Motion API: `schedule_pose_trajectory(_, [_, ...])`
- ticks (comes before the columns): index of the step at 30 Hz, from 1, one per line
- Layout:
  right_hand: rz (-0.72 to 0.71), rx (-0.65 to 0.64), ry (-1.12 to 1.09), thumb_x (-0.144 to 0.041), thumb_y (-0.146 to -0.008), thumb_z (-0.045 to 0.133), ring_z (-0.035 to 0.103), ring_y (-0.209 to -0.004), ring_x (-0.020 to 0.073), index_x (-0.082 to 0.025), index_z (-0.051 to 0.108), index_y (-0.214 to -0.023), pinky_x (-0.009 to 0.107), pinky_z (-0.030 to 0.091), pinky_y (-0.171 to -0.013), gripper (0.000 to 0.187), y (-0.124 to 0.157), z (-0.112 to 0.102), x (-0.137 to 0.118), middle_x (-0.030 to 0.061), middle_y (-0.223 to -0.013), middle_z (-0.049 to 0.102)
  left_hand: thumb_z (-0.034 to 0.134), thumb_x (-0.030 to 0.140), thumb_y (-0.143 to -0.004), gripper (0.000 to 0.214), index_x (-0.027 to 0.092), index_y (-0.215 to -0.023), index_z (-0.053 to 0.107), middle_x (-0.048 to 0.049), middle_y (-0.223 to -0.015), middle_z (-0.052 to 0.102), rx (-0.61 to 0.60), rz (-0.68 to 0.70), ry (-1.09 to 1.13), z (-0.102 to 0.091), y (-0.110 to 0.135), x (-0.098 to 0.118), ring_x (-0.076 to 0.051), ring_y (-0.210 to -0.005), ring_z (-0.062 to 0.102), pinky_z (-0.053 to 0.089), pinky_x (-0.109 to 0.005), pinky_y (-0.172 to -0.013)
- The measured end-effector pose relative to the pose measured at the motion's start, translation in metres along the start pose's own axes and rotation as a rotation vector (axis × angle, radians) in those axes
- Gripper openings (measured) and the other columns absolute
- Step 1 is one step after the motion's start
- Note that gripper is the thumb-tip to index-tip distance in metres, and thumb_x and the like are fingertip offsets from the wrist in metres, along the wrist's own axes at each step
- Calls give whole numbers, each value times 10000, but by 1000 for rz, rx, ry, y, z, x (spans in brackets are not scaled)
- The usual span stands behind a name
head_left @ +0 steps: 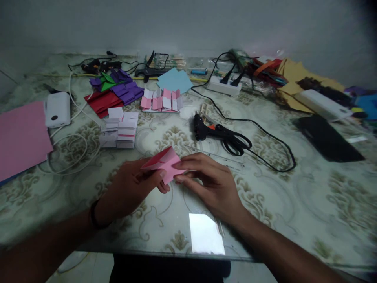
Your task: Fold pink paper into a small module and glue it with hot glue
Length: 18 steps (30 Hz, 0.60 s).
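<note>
A small folded pink paper piece is held just above the patterned table near its front edge. My left hand grips its left side with the fingers curled under it and the thumb on top. My right hand pinches its right edge between thumb and fingers. Both hands are closed on the paper.
Stacks of folded white, pink-and-white, purple and red paper lie behind. A black glue gun with its cable lies to the right. A pink sheet, a white power bank, a power strip and a black case are around.
</note>
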State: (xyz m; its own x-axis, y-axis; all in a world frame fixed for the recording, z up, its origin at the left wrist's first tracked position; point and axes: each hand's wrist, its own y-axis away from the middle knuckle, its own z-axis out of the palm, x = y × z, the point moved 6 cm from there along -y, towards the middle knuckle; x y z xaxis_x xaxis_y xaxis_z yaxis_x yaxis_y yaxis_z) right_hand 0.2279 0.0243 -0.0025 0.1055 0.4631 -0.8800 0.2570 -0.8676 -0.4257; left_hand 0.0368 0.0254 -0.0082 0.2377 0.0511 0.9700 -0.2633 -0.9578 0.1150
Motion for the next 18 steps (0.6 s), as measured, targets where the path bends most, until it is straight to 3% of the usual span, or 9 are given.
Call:
schedule_pose_trajectory(13, [17, 3, -34, -188, -914, 910, 731, -795, 128, -257, 811, -1147, 215, 627, -715, 263, -1, -1, 2, 3, -958, 764, 687, 248, -962, 215, 189, -777, 777, -9, -673, 826, -36, 24, 11, 0, -1, 3, -169, -633, 803, 637, -234, -650])
schedule_pose_trajectory(18, [-33, -52, 55, -231, -939, 894, 736, -791, 150, -256, 816, -1109, 254, 628, -709, 189, -4, -1, -5, 21, -960, 804, 712, 255, -972, 216, 203, -1124, 856, 12, -696, 824, -27, 48, 16, 1, -1, 5, -163, -648, 794, 638, -230, -650])
